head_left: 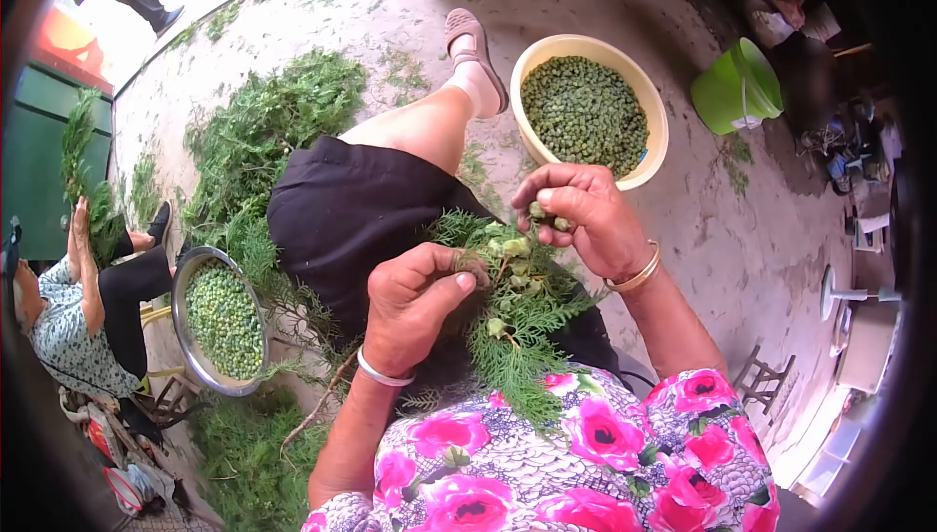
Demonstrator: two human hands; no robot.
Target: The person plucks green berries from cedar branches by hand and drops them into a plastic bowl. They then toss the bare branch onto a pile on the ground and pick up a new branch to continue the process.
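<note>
While a large heap of scale-leaved conifer branches [278, 107] at upper left awaits, the cream basin [658, 132] at upper right is already well filled with green cones [586, 107], and the sprig [532, 327] at centre still bears several. Bent at the wrist, the left hand [415, 298] pinches the sprig; beside it, the right hand [590, 215] curls its fingers around loose cones.

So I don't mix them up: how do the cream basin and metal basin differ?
The cream basin is pale; the metal basin is silvery. The cream basin's green pieces look darker than the metal basin's. The cream basin lies near the right hand; the metal basin, beside another person. Both are round and hold green pieces.
</note>
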